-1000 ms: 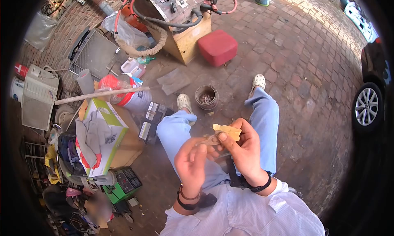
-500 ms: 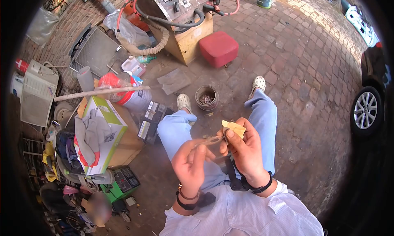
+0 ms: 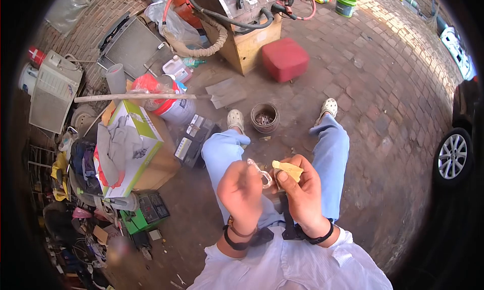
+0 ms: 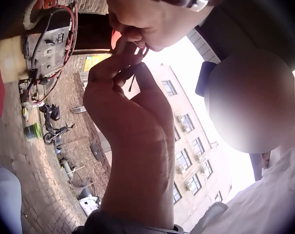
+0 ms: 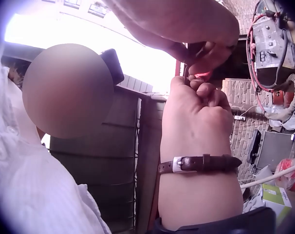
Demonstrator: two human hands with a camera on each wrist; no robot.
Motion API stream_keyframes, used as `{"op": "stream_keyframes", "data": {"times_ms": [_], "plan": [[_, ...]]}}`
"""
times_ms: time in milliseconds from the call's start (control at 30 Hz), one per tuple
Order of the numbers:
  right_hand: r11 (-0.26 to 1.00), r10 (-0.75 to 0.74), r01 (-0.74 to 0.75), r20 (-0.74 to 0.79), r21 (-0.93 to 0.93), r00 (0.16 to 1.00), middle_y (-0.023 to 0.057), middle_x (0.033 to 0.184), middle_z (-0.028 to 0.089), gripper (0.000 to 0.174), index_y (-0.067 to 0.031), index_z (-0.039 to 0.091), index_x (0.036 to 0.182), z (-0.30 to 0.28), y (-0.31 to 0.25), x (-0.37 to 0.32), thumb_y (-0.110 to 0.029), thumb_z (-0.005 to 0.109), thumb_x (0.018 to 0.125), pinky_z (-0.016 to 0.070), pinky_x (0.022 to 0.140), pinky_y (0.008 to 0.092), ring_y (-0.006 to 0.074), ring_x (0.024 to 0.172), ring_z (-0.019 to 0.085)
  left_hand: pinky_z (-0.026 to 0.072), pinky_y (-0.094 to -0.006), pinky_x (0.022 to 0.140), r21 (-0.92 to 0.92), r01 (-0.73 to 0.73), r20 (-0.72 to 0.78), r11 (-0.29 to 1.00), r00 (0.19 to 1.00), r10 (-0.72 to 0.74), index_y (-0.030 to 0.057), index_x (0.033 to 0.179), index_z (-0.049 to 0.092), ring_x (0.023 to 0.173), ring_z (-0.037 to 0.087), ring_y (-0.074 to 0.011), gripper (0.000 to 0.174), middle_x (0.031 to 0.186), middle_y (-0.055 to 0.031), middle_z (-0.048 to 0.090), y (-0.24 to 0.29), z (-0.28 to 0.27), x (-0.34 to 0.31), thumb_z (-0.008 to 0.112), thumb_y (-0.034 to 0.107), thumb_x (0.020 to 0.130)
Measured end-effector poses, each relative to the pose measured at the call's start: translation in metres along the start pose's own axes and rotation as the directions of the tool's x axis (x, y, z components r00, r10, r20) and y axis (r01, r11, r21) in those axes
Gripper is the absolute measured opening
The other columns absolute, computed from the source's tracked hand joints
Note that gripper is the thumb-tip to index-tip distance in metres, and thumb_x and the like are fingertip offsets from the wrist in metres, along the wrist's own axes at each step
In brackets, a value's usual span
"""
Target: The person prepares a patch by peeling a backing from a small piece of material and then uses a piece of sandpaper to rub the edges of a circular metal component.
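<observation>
In the head view my left hand point(image 3: 241, 191) pinches a thin shiny metal piece point(image 3: 266, 179) with a looped, open end, which stands up beside the fingers. Just to its right, my right hand point(image 3: 304, 194) holds a small folded yellow sheet point(image 3: 288, 170) between thumb and fingers. The looped end is close to the right fingertips. Both hands are raised over the lap. In the left wrist view the left hand's fingers point(image 4: 130, 66) are curled in near the other hand; the metal piece is mostly hidden there. The right wrist view shows the right hand's fingers point(image 5: 206, 92) bent inward.
A round pot point(image 3: 265, 117) with small bits inside stands between the feet. Left of the legs are a car battery point(image 3: 196, 138), a cardboard box point(image 3: 161, 154) and a green charger-like unit point(image 3: 146, 212). A red stool point(image 3: 285, 59) stands ahead, a car wheel point(image 3: 454, 156) far right.
The left hand has turned the metal piece from lying flat to more upright and drawn it slightly away from the right fingers. The yellow sheet stays in the right hand. The head view has shifted.
</observation>
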State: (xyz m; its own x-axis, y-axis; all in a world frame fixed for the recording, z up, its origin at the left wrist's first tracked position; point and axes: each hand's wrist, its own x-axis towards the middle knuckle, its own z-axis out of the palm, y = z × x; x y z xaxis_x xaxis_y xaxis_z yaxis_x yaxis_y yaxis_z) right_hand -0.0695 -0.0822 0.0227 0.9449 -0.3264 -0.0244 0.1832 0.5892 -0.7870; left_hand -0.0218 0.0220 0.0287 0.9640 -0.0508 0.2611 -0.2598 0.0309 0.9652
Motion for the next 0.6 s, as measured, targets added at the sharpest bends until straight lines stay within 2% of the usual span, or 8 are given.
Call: {"op": "stream_keyframes", "data": {"times_ms": [267, 333, 400, 467, 600], "plan": [[0.997, 0.032, -0.034, 0.020, 0.074, 0.999, 0.0099, 0.089, 0.060, 0.014, 0.0011, 0.047, 0.094, 0.001, 0.000, 0.000, -0.005, 0.059, 0.092, 0.0498, 0.065, 0.0260, 0.0126, 0.074, 0.059, 0.0373, -0.0258, 0.051, 0.157, -0.099, 0.012, 0.983, 0.995, 0.098, -0.0017, 0.074, 0.052, 0.053, 0.046, -0.0115, 0.017, 0.059, -0.0054, 0.051, 0.003, 0.003, 0.001, 0.058, 0.005, 0.087], [0.996, 0.022, -0.024, 0.018, 0.087, 1.000, 0.0099, 0.089, 0.060, 0.013, 0.0009, 0.048, 0.094, 0.003, 0.001, -0.001, -0.005, 0.059, 0.091, 0.0495, 0.065, 0.0257, 0.0124, 0.074, 0.058, 0.0359, -0.0275, 0.049, 0.221, -0.182, 0.026, 0.958, 0.983, 0.181, -0.0020, 0.071, 0.051, 0.051, 0.045, -0.0139, 0.019, 0.058, -0.0066, 0.049, 0.005, 0.007, 0.002, 0.057, 0.006, 0.088], [0.995, 0.011, -0.013, 0.017, 0.098, 1.000, 0.0098, 0.090, 0.060, 0.013, 0.0007, 0.048, 0.094, 0.004, 0.002, -0.002, -0.005, 0.060, 0.091, 0.0491, 0.065, 0.0255, 0.0122, 0.075, 0.058, 0.0351, -0.0284, 0.048, 0.216, -0.166, 0.008, 0.962, 0.986, 0.168, -0.0021, 0.070, 0.051, 0.051, 0.043, -0.0148, 0.021, 0.058, -0.0069, 0.048, 0.003, 0.009, 0.000, 0.057, 0.006, 0.089], [0.999, -0.037, 0.037, -0.022, 0.021, 0.999, 0.0078, 0.092, 0.059, 0.014, 0.0000, 0.048, 0.092, 0.005, 0.003, -0.002, -0.006, 0.061, 0.091, 0.0477, 0.067, 0.0244, 0.0108, 0.077, 0.057, 0.0344, -0.0293, 0.047, 0.211, -0.150, -0.011, 0.966, 0.988, 0.156, -0.0022, 0.068, 0.050, 0.050, 0.042, -0.0157, 0.024, 0.057, -0.0072, 0.048, 0.001, 0.010, -0.001, 0.056, 0.007, 0.089], [0.996, -0.080, 0.082, -0.063, 0.034, 0.995, 0.0056, 0.093, 0.057, 0.014, -0.0008, 0.049, 0.091, 0.009, 0.006, -0.003, -0.007, 0.062, 0.091, 0.0462, 0.069, 0.0234, 0.0090, 0.081, 0.055, 0.0327, -0.0308, 0.046, 0.256, -0.165, -0.050, 0.953, 0.982, 0.183, -0.0022, 0.065, 0.048, 0.048, 0.040, -0.0168, 0.026, 0.055, -0.0077, 0.046, 0.000, 0.013, -0.002, 0.055, 0.006, 0.089]]}}
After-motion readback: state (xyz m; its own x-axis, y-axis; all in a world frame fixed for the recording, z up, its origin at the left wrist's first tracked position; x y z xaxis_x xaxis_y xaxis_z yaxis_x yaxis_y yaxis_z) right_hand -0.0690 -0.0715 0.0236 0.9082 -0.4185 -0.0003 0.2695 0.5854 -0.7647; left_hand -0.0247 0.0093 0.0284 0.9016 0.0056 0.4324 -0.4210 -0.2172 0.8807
